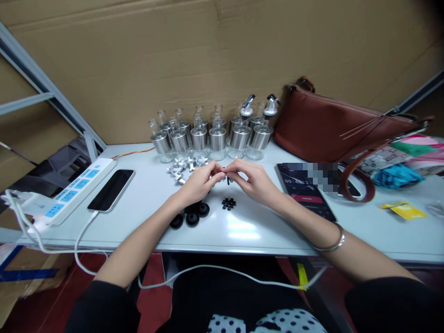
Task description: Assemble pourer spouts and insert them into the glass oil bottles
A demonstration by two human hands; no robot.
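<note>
Over the middle of the table, my left hand (204,181) and my right hand (250,179) meet at the fingertips. Both pinch a small black part (228,179), mostly hidden by the fingers, so its exact kind is unclear. Just below lies a cluster of tiny black rings (229,203). Several round black stoppers (192,218) rest under my left wrist. Beyond my left hand is a pile of silver-grey pourer pieces (187,165). Glass bottles with steel sleeves (218,138) stand in rows behind, and two at the right carry pourer tops (270,107) with black spouts.
At left are a power strip (78,189) and a charging phone (111,190) with a white cable. A tablet-like device (308,196) lies right of my right hand. A brown bag (333,125) leans at the back right, near a yellow packet (404,209). Cardboard (180,60) walls the back.
</note>
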